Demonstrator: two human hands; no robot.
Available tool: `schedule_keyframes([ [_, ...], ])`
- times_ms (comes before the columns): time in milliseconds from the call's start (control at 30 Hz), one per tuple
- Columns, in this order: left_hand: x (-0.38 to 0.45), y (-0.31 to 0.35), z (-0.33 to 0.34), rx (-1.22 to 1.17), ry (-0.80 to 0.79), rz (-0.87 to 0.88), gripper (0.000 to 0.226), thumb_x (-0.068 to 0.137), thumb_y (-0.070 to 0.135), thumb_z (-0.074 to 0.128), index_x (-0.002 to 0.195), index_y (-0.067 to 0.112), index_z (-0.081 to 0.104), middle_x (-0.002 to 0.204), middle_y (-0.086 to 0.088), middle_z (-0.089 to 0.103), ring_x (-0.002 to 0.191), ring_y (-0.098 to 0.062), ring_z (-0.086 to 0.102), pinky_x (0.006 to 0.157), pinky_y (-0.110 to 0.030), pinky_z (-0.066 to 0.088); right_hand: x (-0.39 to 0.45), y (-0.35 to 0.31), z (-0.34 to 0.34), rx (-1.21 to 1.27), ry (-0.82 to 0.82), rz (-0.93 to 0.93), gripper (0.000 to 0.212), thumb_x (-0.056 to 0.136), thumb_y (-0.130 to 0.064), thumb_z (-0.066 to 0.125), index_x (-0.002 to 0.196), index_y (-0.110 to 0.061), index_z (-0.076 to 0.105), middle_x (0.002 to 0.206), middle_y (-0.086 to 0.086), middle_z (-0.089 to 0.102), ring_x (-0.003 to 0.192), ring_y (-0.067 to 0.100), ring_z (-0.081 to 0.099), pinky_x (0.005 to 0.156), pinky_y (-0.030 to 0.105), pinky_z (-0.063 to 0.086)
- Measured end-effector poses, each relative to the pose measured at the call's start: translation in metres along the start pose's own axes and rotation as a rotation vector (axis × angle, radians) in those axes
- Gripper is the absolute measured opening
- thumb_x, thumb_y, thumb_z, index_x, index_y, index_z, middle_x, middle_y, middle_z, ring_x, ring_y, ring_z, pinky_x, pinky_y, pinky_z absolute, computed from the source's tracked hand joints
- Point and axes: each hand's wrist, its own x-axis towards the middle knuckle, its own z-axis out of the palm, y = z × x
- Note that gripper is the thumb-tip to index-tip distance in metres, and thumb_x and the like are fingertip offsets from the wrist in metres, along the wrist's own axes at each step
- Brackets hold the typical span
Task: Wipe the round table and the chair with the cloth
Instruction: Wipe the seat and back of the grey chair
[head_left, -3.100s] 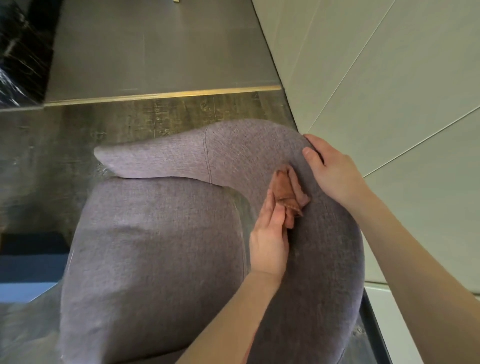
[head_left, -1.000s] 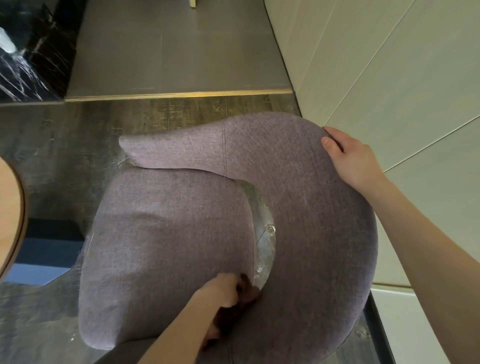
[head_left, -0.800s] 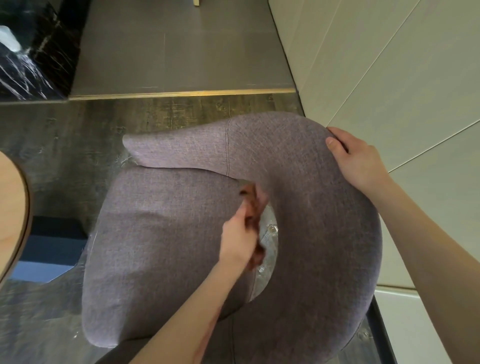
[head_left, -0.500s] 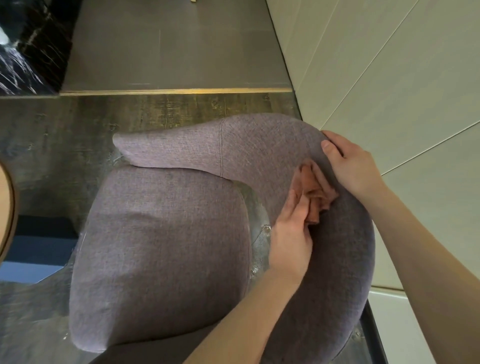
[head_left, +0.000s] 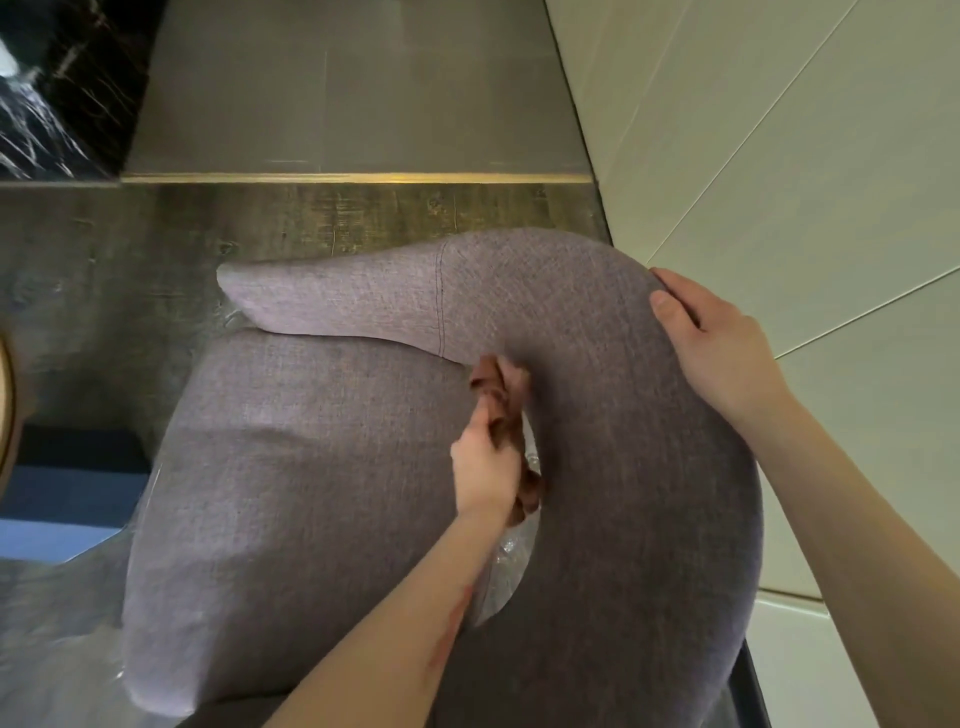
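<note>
Two hands on grey chair (head_left: 311, 467). Left hand (head_left: 485, 462) clenched around brown cloth (head_left: 501, 400), pushed into seat-backrest gap, cloth partly hidden. Right hand (head_left: 722, 348) spread flat, gripping backrest top. Round table (head_left: 6, 400) edge cut off at left.

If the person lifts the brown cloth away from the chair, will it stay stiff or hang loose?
Probably loose: the cloth is bunched into soft folds in the left hand, and one end droops below the hand into the gap beside the chair seat. It looks light, since the fingers alone hold it. On the woven fabric it likely drags rather than slips.
</note>
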Motion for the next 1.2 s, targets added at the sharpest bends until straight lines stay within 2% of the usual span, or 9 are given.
schedule_keyframes([
  [133, 0.002, 0.053, 0.029, -0.073, 0.085, 0.142, 0.059, 0.085, -0.005, 0.042, 0.14, 0.015, 0.038, 0.119, -0.021, 0.062, 0.108, -0.035, 0.057, 0.092, -0.031, 0.041, 0.001, -0.002, -0.001, -0.003, 0.01, 0.0, 0.04, 0.095, -0.035, 0.036, 0.134, -0.024, 0.043, 0.14, 0.007, 0.049, 0.128, 0.028, 0.042, 0.101, 0.028, 0.03],
  [333, 0.003, 0.029, 0.037, 0.094, -0.003, 0.162, 0.05, 0.082, -0.008, 0.037, 0.125, 0.012, 0.05, 0.121, -0.02, 0.061, 0.105, -0.038, 0.057, 0.093, -0.042, 0.046, 0.002, -0.001, 0.0, -0.017, 0.009, 0.006, 0.04, 0.095, -0.035, 0.036, 0.134, -0.026, 0.042, 0.139, 0.007, 0.05, 0.126, 0.029, 0.044, 0.098, 0.027, 0.031],
  [533, 0.004, -0.024, 0.029, 0.403, -0.416, -0.279, 0.04, 0.087, 0.002, 0.045, 0.127, 0.004, 0.049, 0.125, -0.022, 0.056, 0.115, -0.036, 0.054, 0.096, -0.038, 0.046, 0.001, 0.001, 0.002, -0.013, 0.005, -0.013, 0.041, 0.095, -0.036, 0.035, 0.134, -0.026, 0.041, 0.139, 0.006, 0.049, 0.127, 0.028, 0.043, 0.101, 0.03, 0.032],
  [633, -0.009, -0.042, 0.012, 0.48, -0.515, -0.315, 0.044, 0.087, 0.004, 0.044, 0.13, 0.011, 0.049, 0.128, -0.017, 0.056, 0.116, -0.032, 0.054, 0.095, -0.033, 0.046, 0.001, 0.001, 0.0, 0.017, 0.002, -0.013, 0.041, 0.095, -0.036, 0.035, 0.134, -0.026, 0.042, 0.14, 0.005, 0.049, 0.128, 0.026, 0.042, 0.102, 0.029, 0.03],
  [833, -0.036, 0.033, 0.002, 0.05, -0.107, 0.285, 0.047, 0.08, -0.008, 0.04, 0.12, 0.012, 0.054, 0.094, -0.016, 0.068, 0.086, -0.029, 0.064, 0.071, -0.021, 0.043, 0.001, 0.0, 0.001, 0.012, 0.005, -0.001, 0.04, 0.095, -0.034, 0.038, 0.133, -0.024, 0.044, 0.138, 0.007, 0.05, 0.127, 0.029, 0.043, 0.1, 0.028, 0.031],
  [933, -0.057, 0.062, 0.017, 0.042, -0.041, 0.514, 0.058, 0.079, -0.006, 0.043, 0.133, 0.016, 0.046, 0.111, -0.017, 0.066, 0.091, -0.03, 0.063, 0.076, -0.021, 0.042, 0.002, 0.001, 0.001, 0.028, 0.014, -0.012, 0.038, 0.094, -0.03, 0.042, 0.13, -0.021, 0.047, 0.135, 0.01, 0.053, 0.124, 0.028, 0.047, 0.097, 0.025, 0.031],
  [1000, -0.066, 0.056, 0.026, 0.109, 0.025, 0.588, 0.056, 0.078, -0.01, 0.047, 0.13, 0.01, 0.05, 0.134, -0.017, 0.055, 0.106, -0.032, 0.061, 0.092, -0.019, 0.039, 0.002, 0.001, 0.002, 0.024, 0.013, -0.003, 0.038, 0.094, -0.031, 0.041, 0.131, -0.022, 0.047, 0.135, 0.01, 0.053, 0.124, 0.03, 0.046, 0.1, 0.03, 0.032],
  [1100, -0.062, 0.03, 0.033, 0.129, 0.061, 0.645, 0.046, 0.077, -0.013, 0.05, 0.118, 0.004, 0.06, 0.137, -0.018, 0.05, 0.116, -0.028, 0.057, 0.097, -0.026, 0.041, 0.003, 0.0, 0.003, -0.015, 0.019, 0.008, 0.039, 0.094, -0.033, 0.038, 0.133, -0.024, 0.044, 0.136, 0.011, 0.052, 0.125, 0.032, 0.045, 0.102, 0.034, 0.033],
  [1200, -0.051, -0.005, 0.029, 0.222, -0.127, 0.475, 0.044, 0.081, -0.011, 0.044, 0.118, 0.007, 0.06, 0.138, -0.015, 0.051, 0.122, -0.028, 0.053, 0.1, -0.024, 0.039, 0.002, 0.001, 0.003, -0.032, 0.005, 0.014, 0.04, 0.095, -0.035, 0.036, 0.134, -0.026, 0.041, 0.136, 0.011, 0.052, 0.124, 0.033, 0.045, 0.101, 0.035, 0.034],
])
